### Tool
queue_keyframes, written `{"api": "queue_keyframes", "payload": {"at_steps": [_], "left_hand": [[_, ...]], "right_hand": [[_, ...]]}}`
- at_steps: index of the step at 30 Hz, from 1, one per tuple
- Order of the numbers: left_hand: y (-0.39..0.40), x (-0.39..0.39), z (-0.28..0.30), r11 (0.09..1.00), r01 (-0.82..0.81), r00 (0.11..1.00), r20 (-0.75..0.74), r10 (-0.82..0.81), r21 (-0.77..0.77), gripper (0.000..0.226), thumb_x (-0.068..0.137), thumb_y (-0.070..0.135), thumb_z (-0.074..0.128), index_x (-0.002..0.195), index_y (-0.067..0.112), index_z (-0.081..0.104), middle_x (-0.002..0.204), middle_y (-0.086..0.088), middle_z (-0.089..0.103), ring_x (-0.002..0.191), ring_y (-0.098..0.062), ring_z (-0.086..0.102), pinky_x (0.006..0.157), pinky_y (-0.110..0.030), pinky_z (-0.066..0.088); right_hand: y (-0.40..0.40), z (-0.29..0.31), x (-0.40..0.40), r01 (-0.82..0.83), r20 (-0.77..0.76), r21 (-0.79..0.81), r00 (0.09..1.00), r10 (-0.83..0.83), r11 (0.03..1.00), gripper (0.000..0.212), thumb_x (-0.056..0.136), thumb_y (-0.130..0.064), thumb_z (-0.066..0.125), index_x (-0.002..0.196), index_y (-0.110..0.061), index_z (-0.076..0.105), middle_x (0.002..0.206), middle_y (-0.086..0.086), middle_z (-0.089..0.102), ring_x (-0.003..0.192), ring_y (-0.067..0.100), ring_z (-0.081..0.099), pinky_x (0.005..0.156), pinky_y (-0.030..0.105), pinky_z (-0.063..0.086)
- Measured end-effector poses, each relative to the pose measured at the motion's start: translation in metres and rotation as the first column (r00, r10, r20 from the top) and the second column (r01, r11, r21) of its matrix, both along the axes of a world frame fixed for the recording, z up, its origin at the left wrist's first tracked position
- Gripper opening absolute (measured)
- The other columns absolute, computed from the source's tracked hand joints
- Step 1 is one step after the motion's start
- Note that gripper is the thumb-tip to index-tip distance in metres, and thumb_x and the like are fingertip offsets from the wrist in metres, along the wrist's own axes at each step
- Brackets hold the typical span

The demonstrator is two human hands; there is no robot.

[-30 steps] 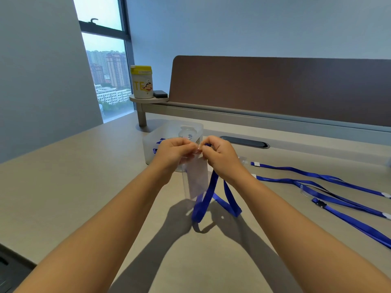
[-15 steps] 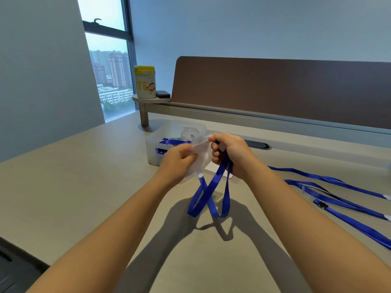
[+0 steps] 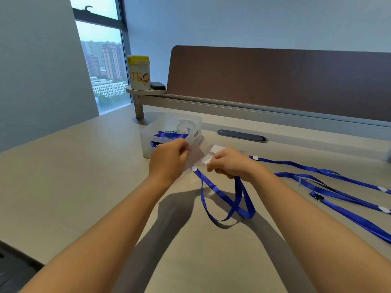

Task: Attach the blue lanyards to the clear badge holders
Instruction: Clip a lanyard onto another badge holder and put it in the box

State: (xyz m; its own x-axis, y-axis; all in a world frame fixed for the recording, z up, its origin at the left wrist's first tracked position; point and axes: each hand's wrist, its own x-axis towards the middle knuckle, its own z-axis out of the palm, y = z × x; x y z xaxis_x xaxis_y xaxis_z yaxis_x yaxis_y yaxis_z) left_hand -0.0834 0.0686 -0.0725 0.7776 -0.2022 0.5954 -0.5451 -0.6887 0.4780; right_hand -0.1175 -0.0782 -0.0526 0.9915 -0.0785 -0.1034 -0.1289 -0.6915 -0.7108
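A clear badge holder is held flat above the desk between both hands. My left hand pinches its left edge. My right hand grips its right end and also holds a blue lanyard. The lanyard's loop hangs down from my hands and its lower end rests on the desk. A white round fastener on the lanyard sits just under the holder's lower edge. Other blue lanyards lie spread on the desk to the right.
A translucent plastic bin with more lanyards and small parts stands just behind my left hand. A white card lies behind my right hand. A cable slot, a brown divider panel and a yellow-lidded canister are further back.
My hands have spread apart and lowered, turning the badge holder from hanging upright to lying flat between them. The lanyard loop has swung to the right and settled on the desk.
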Motion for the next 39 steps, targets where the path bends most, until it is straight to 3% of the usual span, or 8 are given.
{"api": "queue_keyframes", "payload": {"at_steps": [3, 10, 15, 20, 26, 30, 34, 39], "left_hand": [[0.0, 0.012, 0.004, 0.991, -0.044, 0.988, -0.15, 0.025, -0.123, 0.026, 0.089, 0.021, 0.053, 0.109, 0.006, 0.061, 0.117, -0.015, 0.064, 0.096, -0.024, 0.056, 0.073, -0.027, 0.042], [0.015, 0.026, -0.006, 0.987, -0.116, 0.958, -0.276, 0.083, -0.107, 0.02, 0.091, 0.019, 0.051, 0.101, 0.005, 0.06, 0.112, -0.017, 0.063, 0.084, -0.017, 0.046, 0.071, -0.027, 0.04], [0.022, 0.034, -0.008, 0.985, -0.151, 0.942, -0.312, 0.119, -0.08, 0.022, 0.09, 0.019, 0.051, 0.105, 0.004, 0.06, 0.114, -0.016, 0.062, 0.084, -0.018, 0.046, 0.072, -0.027, 0.04], [0.026, 0.039, -0.01, 0.986, -0.152, 0.936, -0.332, 0.12, -0.074, 0.022, 0.09, 0.02, 0.051, 0.105, 0.005, 0.06, 0.114, -0.016, 0.063, 0.084, -0.019, 0.047, 0.071, -0.028, 0.04], [0.027, 0.037, -0.009, 0.987, -0.145, 0.933, -0.343, 0.112, -0.072, 0.024, 0.09, 0.021, 0.051, 0.108, 0.007, 0.059, 0.116, -0.015, 0.062, 0.085, -0.019, 0.047, 0.072, -0.028, 0.042], [0.032, 0.036, -0.008, 0.984, -0.153, 0.922, -0.372, 0.109, -0.092, 0.022, 0.09, 0.021, 0.051, 0.106, 0.008, 0.06, 0.116, -0.015, 0.063, 0.085, -0.02, 0.048, 0.072, -0.03, 0.043], [0.042, 0.038, 0.001, 0.962, -0.2, 0.899, -0.425, 0.104, -0.188, 0.023, 0.09, 0.019, 0.051, 0.108, 0.007, 0.059, 0.118, -0.016, 0.06, 0.088, -0.022, 0.046, 0.074, -0.031, 0.04], [0.06, 0.044, 0.021, 0.92, -0.237, 0.894, -0.44, 0.081, -0.313, 0.025, 0.09, 0.017, 0.05, 0.111, 0.005, 0.058, 0.119, -0.018, 0.058, 0.089, -0.023, 0.046, 0.075, -0.033, 0.039]], "right_hand": [[-0.001, -0.011, 0.005, 0.067, 0.044, 0.048, 0.997, -0.069, 0.997, 0.029, 0.092, -0.014, 0.048, 0.101, 0.009, 0.063, 0.065, 0.006, 0.049, 0.055, 0.012, 0.04, 0.051, 0.018, 0.033], [0.003, -0.05, 0.03, 0.112, -0.02, -0.292, 0.992, -0.123, 0.95, 0.039, 0.093, -0.042, 0.038, 0.094, -0.006, 0.054, 0.083, 0.009, 0.054, 0.077, 0.021, 0.049, 0.062, 0.027, 0.037], [0.021, -0.066, 0.044, 0.055, -0.044, -0.572, 0.994, -0.097, 0.818, 0.064, 0.083, -0.057, 0.047, 0.121, -0.005, 0.05, 0.119, 0.013, 0.053, 0.105, 0.027, 0.054, 0.077, 0.032, 0.044], [0.02, -0.056, 0.047, -0.007, -0.028, -0.752, 0.999, -0.021, 0.659, 0.045, 0.089, -0.035, 0.054, 0.122, -0.005, 0.052, 0.123, 0.013, 0.054, 0.114, 0.03, 0.049, 0.092, 0.036, 0.042], [0.019, -0.051, 0.041, -0.058, -0.072, -0.766, 0.997, 0.005, 0.641, 0.028, 0.087, -0.009, 0.053, 0.114, -0.003, 0.057, 0.109, 0.014, 0.063, 0.099, 0.029, 0.061, 0.08, 0.032, 0.047], [0.016, -0.052, 0.042, -0.056, -0.129, -0.653, 0.991, -0.038, 0.755, 0.026, 0.089, -0.011, 0.049, 0.111, 0.0, 0.058, 0.094, 0.014, 0.057, 0.082, 0.025, 0.052, 0.072, 0.03, 0.041], [0.014, -0.04, 0.047, 0.017, -0.172, -0.268, 0.983, -0.065, 0.963, 0.018, 0.09, -0.011, 0.047, 0.09, -0.001, 0.062, 0.08, 0.011, 0.056, 0.072, 0.02, 0.052, 0.063, 0.027, 0.04], [0.021, 0.009, 0.062, 0.114, 0.047, 0.201, 0.991, -0.126, 0.973, 0.023, 0.088, -0.006, 0.051, 0.066, -0.009, 0.052, 0.067, 0.011, 0.054, 0.058, 0.02, 0.049, 0.054, 0.025, 0.039]]}}
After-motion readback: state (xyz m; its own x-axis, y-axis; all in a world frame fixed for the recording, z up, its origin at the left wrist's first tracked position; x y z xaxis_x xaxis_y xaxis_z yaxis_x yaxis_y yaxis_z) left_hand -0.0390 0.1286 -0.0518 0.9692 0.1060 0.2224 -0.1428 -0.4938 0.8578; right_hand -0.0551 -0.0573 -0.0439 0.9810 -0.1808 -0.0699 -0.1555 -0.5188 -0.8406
